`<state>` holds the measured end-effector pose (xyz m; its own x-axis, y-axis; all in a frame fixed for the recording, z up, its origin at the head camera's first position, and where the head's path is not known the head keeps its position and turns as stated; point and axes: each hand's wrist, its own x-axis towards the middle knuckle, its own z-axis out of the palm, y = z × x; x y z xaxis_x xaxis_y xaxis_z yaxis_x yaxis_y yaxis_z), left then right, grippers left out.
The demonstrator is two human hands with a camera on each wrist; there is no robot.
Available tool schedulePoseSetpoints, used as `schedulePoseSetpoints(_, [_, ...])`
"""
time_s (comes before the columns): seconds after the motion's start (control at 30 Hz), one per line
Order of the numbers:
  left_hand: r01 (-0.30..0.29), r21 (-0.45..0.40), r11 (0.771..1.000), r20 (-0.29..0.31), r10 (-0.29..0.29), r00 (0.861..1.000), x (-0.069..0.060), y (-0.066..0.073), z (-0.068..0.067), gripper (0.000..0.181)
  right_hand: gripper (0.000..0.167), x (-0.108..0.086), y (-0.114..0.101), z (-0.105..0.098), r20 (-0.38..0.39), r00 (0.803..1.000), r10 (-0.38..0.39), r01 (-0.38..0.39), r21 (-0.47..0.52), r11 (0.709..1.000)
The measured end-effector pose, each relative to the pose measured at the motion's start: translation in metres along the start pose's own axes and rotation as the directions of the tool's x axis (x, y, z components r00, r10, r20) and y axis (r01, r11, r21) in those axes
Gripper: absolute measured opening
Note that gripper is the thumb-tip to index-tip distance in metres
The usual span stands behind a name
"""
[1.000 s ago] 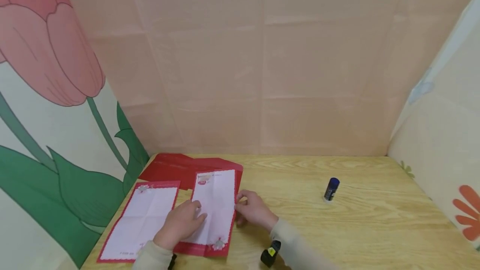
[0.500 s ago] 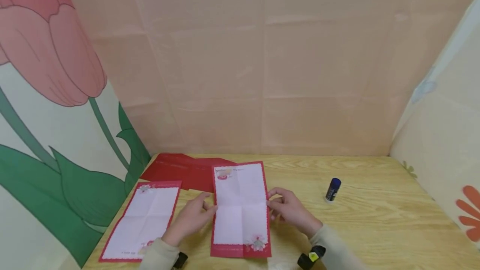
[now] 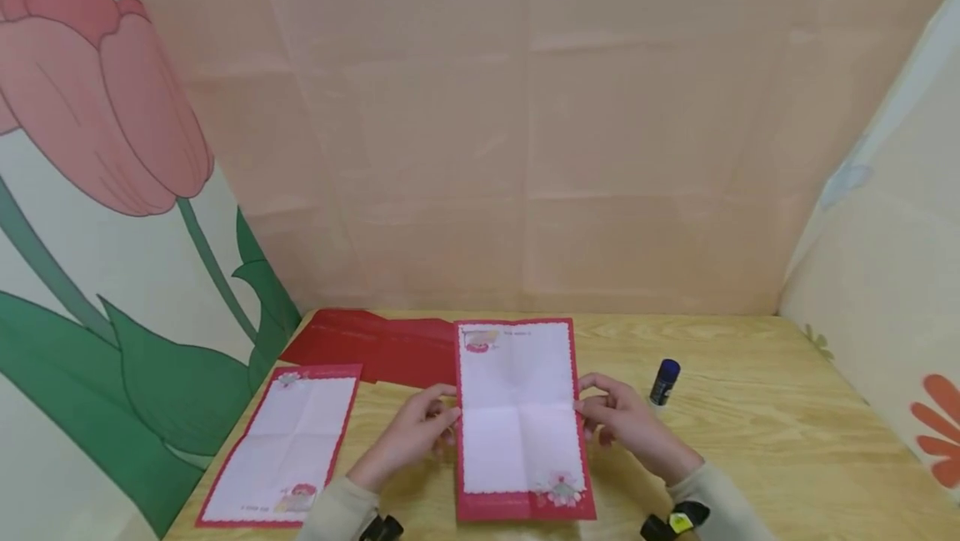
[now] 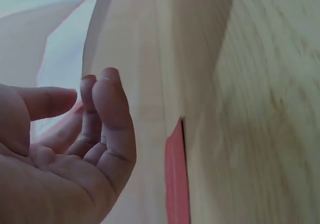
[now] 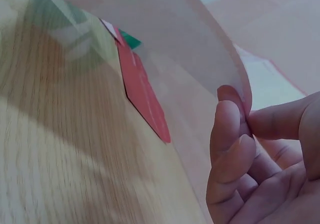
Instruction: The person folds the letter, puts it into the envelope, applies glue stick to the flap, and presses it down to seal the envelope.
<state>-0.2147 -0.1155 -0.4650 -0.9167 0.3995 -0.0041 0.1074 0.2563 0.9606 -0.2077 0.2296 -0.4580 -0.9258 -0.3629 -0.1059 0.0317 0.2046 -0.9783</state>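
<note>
We see a large pink tulip print (image 3: 105, 99) with green leaves filling the left side of the frame, beside a creased beige backdrop (image 3: 487, 132) that spans the upper middle. At the lower left, a red-bordered letter sheet (image 3: 292, 441) lies on the wood-grain table (image 3: 750, 458); we make out crossed fold lines, a flower at its upper left corner and a small printed picture at its lower right. Just above it, toward the table's back left corner, some red envelopes (image 3: 367, 345) lie flat.

At the lower centre, we find the left hand (image 3: 408, 437) grasping the left edge of a second letter sheet (image 3: 517, 408) between thumb and fingers. This sheet stands in the lower middle of the frame, raised off the table and partly in front of the envelopes. It too carries crossed creases and a red border, with its flower at the lower right and its picture at the upper left. The right hand (image 3: 633, 424) pinches the opposite edge, the remaining fingers curled.

Right of that, a glue stick (image 3: 664, 383) with a dark blue cap stands upright near the right hand, and an orange flower print (image 3: 941, 424) sits at the far right.
</note>
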Motion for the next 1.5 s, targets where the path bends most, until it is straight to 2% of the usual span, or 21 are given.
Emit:
schedulePoseSetpoints(0.2, [0.014, -0.055, 0.998, -0.011, -0.015, 1.0, 0.001, -0.002, 0.006, 0.026, 0.036, -0.005, 0.003, -0.005, 0.023, 1.0, -0.006, 0.006, 0.003, 1.0])
schedulePoseSetpoints(0.37, [0.019, -0.115, 0.993, 0.007, -0.018, 1.0, 0.004, -0.003, 0.009, 0.024, 0.036, -0.007, 0.005, -0.01, 0.031, 0.999, -0.007, 0.007, 0.003, 1.0])
schedulePoseSetpoints(0.67, [0.027, -0.16, 0.987, 0.025, -0.023, 0.999, 0.007, -0.005, 0.01, 0.02, 0.046, -0.007, 0.01, -0.015, 0.042, 0.999, -0.013, 0.011, 0.032, 0.999])
schedulePoseSetpoints(0.83, [0.032, -0.19, 0.981, 0.047, -0.023, 0.999, 0.007, -0.006, 0.01, 0.021, 0.036, -0.006, 0.014, -0.017, 0.052, 0.998, -0.032, 0.027, 0.089, 0.996])
schedulePoseSetpoints(1.0, [0.027, -0.205, 0.978, 0.054, -0.016, 0.998, 0.008, -0.005, 0.011, 0.02, 0.027, -0.005, 0.014, -0.018, 0.052, 0.998, -0.047, 0.042, 0.093, 0.995])
schedulePoseSetpoints(1.2, [0.032, -0.213, 0.977, 0.025, -0.027, 0.999, 0.007, -0.003, 0.012, 0.026, 0.032, -0.008, 0.009, -0.017, 0.087, 0.996, -0.027, 0.013, 0.157, 0.988])
schedulePoseSetpoints(1.3, [0.03, -0.206, 0.978, 0.003, -0.03, 1.0, 0.007, -0.002, 0.013, 0.027, 0.035, -0.008, 0.007, -0.017, 0.1, 0.994, -0.043, 0.024, 0.186, 0.982])
schedulePoseSetpoints(1.5, [0.04, -0.197, 0.98, -0.024, -0.045, 0.999, 0.006, -0.001, 0.014, 0.028, 0.031, -0.007, 0.007, -0.013, 0.034, 0.999, -0.041, 0.036, 0.119, 0.992])
